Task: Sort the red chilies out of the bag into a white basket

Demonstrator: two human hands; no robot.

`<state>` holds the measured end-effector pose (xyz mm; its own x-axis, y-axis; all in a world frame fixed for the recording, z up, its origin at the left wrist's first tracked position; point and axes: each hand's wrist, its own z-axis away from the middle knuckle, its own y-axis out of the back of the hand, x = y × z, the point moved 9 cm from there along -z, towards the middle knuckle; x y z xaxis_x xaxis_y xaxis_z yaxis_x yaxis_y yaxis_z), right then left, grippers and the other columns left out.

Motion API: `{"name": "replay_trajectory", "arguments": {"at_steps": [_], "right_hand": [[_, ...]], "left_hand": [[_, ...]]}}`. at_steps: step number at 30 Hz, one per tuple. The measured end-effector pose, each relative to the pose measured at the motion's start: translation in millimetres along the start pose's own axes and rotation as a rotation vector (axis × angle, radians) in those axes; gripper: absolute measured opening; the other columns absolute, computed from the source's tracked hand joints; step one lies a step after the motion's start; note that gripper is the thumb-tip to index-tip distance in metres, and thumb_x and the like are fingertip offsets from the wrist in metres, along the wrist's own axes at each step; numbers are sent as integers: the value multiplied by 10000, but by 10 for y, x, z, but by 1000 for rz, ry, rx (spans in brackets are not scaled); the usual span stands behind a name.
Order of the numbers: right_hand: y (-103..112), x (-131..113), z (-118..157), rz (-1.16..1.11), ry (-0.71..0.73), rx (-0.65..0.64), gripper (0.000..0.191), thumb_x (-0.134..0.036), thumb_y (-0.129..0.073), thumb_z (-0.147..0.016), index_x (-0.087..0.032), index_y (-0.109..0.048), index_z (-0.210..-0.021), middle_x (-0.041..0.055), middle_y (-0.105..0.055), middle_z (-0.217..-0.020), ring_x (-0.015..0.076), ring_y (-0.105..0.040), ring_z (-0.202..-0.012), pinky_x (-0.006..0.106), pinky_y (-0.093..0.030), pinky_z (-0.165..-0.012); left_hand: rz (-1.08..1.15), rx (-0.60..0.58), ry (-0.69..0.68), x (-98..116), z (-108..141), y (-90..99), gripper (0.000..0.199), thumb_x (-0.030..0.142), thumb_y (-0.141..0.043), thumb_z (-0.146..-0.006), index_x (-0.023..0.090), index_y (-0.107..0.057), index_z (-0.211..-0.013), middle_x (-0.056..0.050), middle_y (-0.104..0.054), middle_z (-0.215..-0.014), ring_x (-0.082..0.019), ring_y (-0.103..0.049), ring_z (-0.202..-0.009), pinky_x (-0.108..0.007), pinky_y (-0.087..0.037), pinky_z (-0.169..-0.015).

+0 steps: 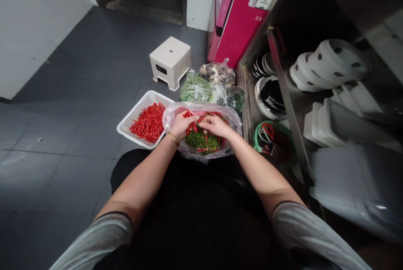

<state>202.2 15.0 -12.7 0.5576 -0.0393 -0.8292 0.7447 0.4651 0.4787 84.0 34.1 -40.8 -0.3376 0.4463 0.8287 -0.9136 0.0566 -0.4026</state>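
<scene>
Both my hands are over a clear plastic bag (234, 121) that stands open in front of me. My left hand (181, 125) is closed around a few red chili peppers (194, 126). Close beside it, my right hand (215, 125) has its thumb and fingers pinched together at the chilies; what exactly sits between them is too small to tell. Green chili stems (203, 140) and some red chilies lie in the bag beneath my hands. To the left, a white perforated basket (126, 126) holds a heap of loose red chilies (148, 123).
A white plastic stool (171, 60) stands ahead. Bagged green vegetables (197, 88) and a bag of mushroom-like pieces (218, 72) lie beyond my bag. On the right are a metal shelf (291, 114) with white containers (330, 64) and a green basket (258, 140).
</scene>
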Motion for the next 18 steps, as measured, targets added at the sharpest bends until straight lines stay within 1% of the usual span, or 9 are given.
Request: {"name": "replay_trajectory", "arguments": {"at_steps": [2,4,6,8,10,12,13,16,18], "right_hand": [[-13,-45,88,-16,20,-9,354,-463,-503,-871,-156,-608,-730,-46,-522,-523,86,-410,-464,218,-315,-510],[17,-173,155,-38,103,15,364,-460,-489,-878,-158,-615,-717,-55,-481,-508,85,-406,-470,217,-316,-516],[10,-268,174,-75,138,17,371,-449,-479,-880,-169,-583,-660,-55,-460,-497,87,-412,-467,217,-326,-513],[-59,-230,140,-29,52,-17,372,-400,-470,-877,-177,-543,-588,-46,-454,-476,94,-424,-452,223,-339,-500],[-85,-75,108,167,-100,-27,342,-331,-474,-873,-178,-559,-580,-20,-508,-500,118,-491,-486,235,-376,-522],[18,104,128,445,-236,23,291,-304,-469,-898,-172,-645,-707,34,-626,-637,167,-602,-634,265,-439,-626],[98,193,163,564,-296,53,280,-323,-463,-919,-169,-679,-827,69,-675,-748,198,-640,-743,289,-460,-701],[329,408,318,744,-396,134,424,-423,-462,-944,-141,-585,-1236,160,-661,-1145,268,-607,-1082,360,-435,-929],[420,479,396,776,-373,173,523,-405,-504,-930,-120,-472,-1367,171,-555,-1334,277,-518,-1228,376,-375,-1034]], "left_hand": [[10,18,15,10,7,18,263,258,-790,-581,140,-570,-662,32,-542,-483,-67,-451,-383,-208,-333,-396],[9,-29,56,4,28,-30,284,302,-787,-593,144,-556,-641,25,-528,-488,-73,-455,-400,-217,-345,-412],[-23,-89,39,68,77,-110,296,345,-770,-611,149,-552,-648,19,-531,-518,-84,-478,-445,-228,-384,-457],[-167,-102,-108,260,158,-177,281,361,-749,-632,155,-564,-680,24,-535,-551,-93,-493,-500,-234,-410,-511],[-410,-68,-340,520,277,-236,243,351,-727,-656,162,-578,-689,28,-543,-580,-99,-497,-557,-232,-415,-562],[-616,-41,-501,684,366,-278,206,336,-702,-683,165,-587,-681,26,-561,-610,-103,-500,-599,-229,-414,-596],[-663,-31,-522,710,368,-263,202,334,-692,-693,166,-583,-670,27,-560,-608,-102,-496,-596,-228,-410,-594],[-601,51,-425,669,235,-36,220,334,-684,-697,170,-546,-648,48,-504,-534,-90,-443,-505,-220,-375,-512],[-512,116,-367,638,146,129,216,324,-692,-684,170,-541,-659,57,-480,-512,-84,-413,-465,-215,-346,-468]]}}
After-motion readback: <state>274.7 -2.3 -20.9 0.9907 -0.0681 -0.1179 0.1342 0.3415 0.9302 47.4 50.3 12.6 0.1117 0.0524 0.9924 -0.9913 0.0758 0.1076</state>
